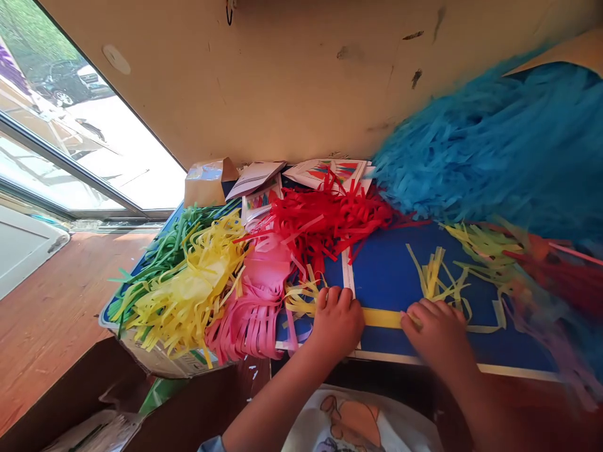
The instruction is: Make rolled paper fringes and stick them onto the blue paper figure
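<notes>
A strip of yellow tissue paper [384, 317] with fringed ends stretches flat between my two hands, low over the blue tabletop [384, 270]. My left hand [338, 320] is closed around its left part, and loose yellow fringe sticks out past the fingers. The right part is pinched by my right hand [436, 333], with more yellow fringe [433, 276] fanning up behind it. Pink fringed paper [249, 314] lies just left of my left hand. Behind that hand is a heap of red fringed paper [330, 216].
Yellow fringe [193, 289] and green fringe [176, 238] cover the table's left end. Printed packets [325, 172] rest along the wall. A big blue fringed bundle [494, 150] fills the back right, above mixed streamers [541, 276]. An open cardboard box [188, 411] stands below, front left.
</notes>
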Available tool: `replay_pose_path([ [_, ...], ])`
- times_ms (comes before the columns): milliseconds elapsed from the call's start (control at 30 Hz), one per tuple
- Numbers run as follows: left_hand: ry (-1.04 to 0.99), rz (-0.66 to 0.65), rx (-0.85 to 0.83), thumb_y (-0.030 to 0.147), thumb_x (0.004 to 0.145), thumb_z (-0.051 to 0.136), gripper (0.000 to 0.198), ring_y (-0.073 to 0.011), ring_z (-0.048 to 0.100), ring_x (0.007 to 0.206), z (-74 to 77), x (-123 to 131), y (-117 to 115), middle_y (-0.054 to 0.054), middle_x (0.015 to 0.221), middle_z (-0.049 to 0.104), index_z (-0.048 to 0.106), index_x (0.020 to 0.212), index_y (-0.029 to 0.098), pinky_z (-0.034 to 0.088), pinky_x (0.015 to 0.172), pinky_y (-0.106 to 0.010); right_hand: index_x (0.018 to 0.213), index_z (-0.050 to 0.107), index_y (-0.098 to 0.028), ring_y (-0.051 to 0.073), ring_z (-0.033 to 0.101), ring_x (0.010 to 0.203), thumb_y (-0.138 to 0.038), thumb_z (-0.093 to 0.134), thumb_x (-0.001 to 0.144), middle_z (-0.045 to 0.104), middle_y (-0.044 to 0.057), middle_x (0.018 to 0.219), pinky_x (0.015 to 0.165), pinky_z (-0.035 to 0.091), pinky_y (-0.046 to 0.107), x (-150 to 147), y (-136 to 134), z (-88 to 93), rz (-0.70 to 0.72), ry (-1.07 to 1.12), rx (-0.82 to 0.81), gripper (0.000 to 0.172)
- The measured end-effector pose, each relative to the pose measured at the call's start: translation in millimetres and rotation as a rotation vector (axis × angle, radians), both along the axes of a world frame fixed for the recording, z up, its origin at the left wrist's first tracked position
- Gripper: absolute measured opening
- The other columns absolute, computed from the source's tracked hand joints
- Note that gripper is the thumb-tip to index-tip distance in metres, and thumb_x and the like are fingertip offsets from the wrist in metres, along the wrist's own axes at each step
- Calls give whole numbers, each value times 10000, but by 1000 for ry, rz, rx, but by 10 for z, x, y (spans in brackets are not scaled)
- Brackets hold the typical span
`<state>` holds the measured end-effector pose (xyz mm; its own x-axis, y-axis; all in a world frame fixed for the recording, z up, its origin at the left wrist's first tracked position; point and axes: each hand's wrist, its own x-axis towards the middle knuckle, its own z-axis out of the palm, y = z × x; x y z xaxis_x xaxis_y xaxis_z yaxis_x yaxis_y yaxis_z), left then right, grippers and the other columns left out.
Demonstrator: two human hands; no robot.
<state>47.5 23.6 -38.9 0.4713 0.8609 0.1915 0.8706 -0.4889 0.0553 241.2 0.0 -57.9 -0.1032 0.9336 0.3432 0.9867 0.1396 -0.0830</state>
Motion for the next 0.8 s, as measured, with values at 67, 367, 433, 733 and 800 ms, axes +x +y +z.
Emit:
replay_pose_path([
  [67,1,-7,-3,260,845,490,137,-223,461,913,-7,-5,3,-54,916,574,599,787,201,313,841,-398,601,521,-200,181,445,722,-270,436,815,568,19,657,722,247,317,2,-3,-6,1,4,-3,241],
  [367,-18,24,-23,218,809,522,107,-223,470,908,11,32,47,-46,898,581,599,735,205,305,872,-408,575,519,-201,174,444,705,-269,441,813,546,21,631,720,260,312,5,13,8,-8,37,-20,260],
  [433,-32,33,-27,230,799,536,95,-224,471,910,19,42,54,-39,898,583,598,731,208,296,889,-414,576,518,-199,175,447,711,-262,445,812,538,21,629,734,264,317,-24,7,37,-28,21,-31,255],
  [733,3,60,-58,222,825,507,117,-221,474,871,45,59,52,-43,912,583,597,751,208,324,834,-406,596,520,-200,177,423,728,-236,457,784,517,22,642,741,241,326,-104,-11,93,-83,-92,-42,201],
  [800,27,60,-74,206,822,510,108,-223,474,857,54,78,61,-47,884,583,598,758,201,331,822,-404,589,521,-201,179,420,727,-232,450,786,515,24,642,733,239,327,-105,-7,91,-83,-97,-43,212],
])
